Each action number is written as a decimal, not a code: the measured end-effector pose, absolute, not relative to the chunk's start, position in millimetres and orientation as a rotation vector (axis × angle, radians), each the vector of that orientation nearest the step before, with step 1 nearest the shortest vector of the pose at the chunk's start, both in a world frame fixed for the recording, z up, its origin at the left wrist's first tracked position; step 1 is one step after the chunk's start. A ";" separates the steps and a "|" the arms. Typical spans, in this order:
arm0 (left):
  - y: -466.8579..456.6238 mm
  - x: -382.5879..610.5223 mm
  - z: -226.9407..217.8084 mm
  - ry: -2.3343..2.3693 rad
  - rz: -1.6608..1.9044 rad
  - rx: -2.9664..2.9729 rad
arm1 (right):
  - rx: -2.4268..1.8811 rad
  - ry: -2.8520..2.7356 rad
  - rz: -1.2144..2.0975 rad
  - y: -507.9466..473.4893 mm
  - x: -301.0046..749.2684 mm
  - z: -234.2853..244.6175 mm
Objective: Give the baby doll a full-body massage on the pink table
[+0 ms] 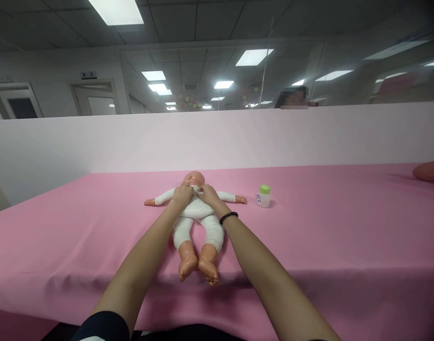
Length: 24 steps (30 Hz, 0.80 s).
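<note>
A baby doll (197, 208) with a white cloth body lies on its back, head away from me and bare plastic feet toward me. Its arms stretch out to both sides. My left hand (183, 195) is closed at the left of the doll's neck, and my right hand (208, 195) is closed at the right of it. Both sets of fingers pinch the white cloth (195, 189) at the neckline, just below the chin. The fingertips are partly hidden. To the right of the doll's hand stands a small clear jar (263, 196) with a green lid.
A pink cloth (326, 227) covers the table and hangs over its front edge. A white partition (217, 139) rises behind it. At the far right lies a tan rounded object (429, 171), partly out of frame. Beyond the partition, a person's head (293, 98) shows.
</note>
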<state>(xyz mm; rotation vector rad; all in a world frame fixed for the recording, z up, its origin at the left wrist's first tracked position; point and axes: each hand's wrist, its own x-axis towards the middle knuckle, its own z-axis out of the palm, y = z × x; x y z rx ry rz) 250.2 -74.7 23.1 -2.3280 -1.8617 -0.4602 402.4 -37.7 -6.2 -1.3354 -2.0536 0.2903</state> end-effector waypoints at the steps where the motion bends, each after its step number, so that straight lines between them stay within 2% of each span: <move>1: -73.2 250.9 21.5 -1.887 -0.473 -2.335 | -1.332 -2.067 0.285 -39.0 401.3 -6.4; 11: -80.5 246.1 20.4 -1.751 -0.640 -2.317 | -1.299 -2.085 0.247 -49.8 405.6 5.7; 17: -96.0 232.9 24.3 -1.859 -0.752 -2.638 | -1.297 -2.190 0.557 -60.4 410.3 10.4; 24: -83.9 236.0 16.9 -1.796 -0.761 -2.552 | -1.287 -2.115 0.452 -66.0 404.1 10.6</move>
